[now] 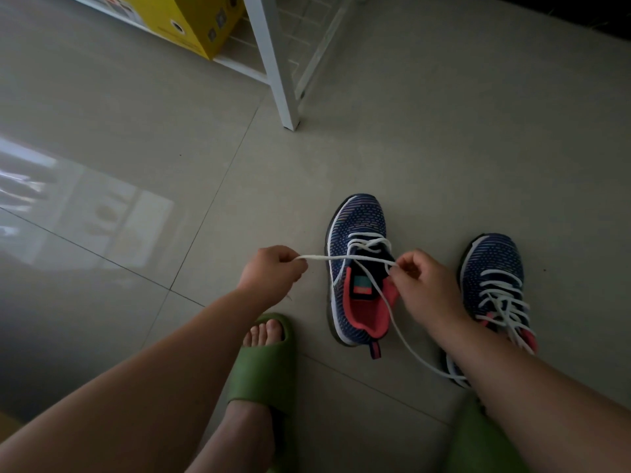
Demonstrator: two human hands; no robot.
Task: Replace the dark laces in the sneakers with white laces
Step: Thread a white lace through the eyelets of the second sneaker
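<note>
Two navy knit sneakers with pink linings stand on the tiled floor. The left sneaker (358, 220) has a white lace (345, 257) threaded through its lower eyelets only. My left hand (269, 271) pinches one end of that lace and holds it taut to the left of the shoe. My right hand (423, 285) pinches the lace at the shoe's right eyelets; the other end trails over the pink lining toward my right forearm. The right sneaker (491, 264) is laced in white up its tongue, and my right forearm hides its heel.
A white shelf leg (273, 63) stands behind the shoes, with a yellow box (191, 25) on its low shelf. My foot in a green slipper (266, 367) rests near the left sneaker's heel. A second green slipper (478, 442) shows at the bottom right.
</note>
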